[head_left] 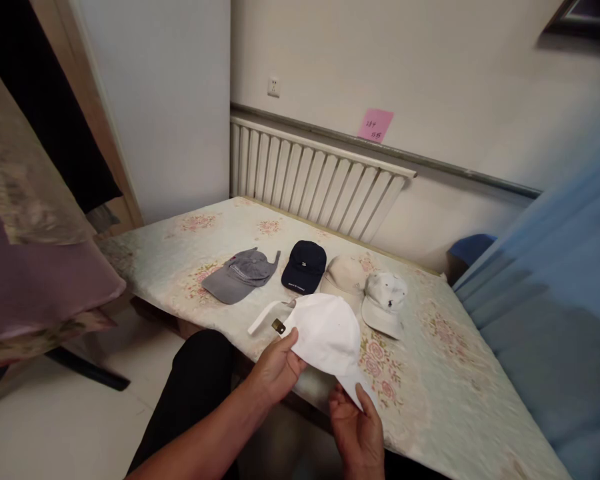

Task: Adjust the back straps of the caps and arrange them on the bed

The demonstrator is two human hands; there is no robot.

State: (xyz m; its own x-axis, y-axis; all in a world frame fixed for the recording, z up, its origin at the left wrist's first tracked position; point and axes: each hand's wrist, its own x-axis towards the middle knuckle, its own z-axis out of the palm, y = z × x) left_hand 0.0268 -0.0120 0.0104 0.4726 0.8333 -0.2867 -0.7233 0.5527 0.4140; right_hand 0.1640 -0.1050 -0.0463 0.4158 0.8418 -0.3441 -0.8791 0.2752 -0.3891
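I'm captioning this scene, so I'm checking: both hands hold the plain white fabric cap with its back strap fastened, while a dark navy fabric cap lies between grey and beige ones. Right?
Not quite: the head view shows the long white fabric strap on the plain white fabric cap unfastened, its end loose, apart from the small dark clasp. The rest stands.

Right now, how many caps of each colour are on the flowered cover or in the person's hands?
Grey: 1, the grey cap
Navy: 1, the navy cap
Beige: 1, the beige cap
White: 2, the held cap and the cap with a dark emblem
Total: 5
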